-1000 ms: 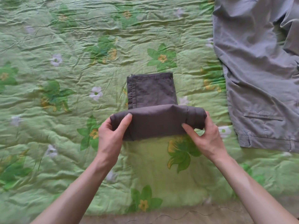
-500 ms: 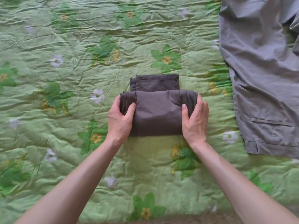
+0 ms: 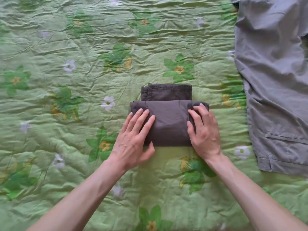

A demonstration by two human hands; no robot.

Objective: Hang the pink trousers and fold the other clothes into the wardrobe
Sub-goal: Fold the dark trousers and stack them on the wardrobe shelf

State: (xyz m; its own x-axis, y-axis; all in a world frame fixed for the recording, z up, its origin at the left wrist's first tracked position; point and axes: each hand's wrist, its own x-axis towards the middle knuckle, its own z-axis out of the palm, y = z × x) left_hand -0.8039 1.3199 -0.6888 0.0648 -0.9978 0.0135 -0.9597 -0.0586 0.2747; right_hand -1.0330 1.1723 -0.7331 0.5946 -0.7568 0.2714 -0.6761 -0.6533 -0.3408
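Observation:
A dark brown garment lies folded into a small block in the middle of the green flowered bedspread. Its hemmed end sticks out from under the top fold on the far side. My left hand lies flat on the block's left edge, fingers straight, thumb at the near edge. My right hand presses flat on the right edge, fingers spread over the fold. Grey trousers lie spread out at the right, a back pocket and waistband toward me. No pink trousers or wardrobe are in view.
The wrinkled bedspread covers the whole view. Its near edge shows at the bottom.
The lifted fold was laid over the far part of the garment. Both hands changed from gripping its sides to lying flat on top of it.

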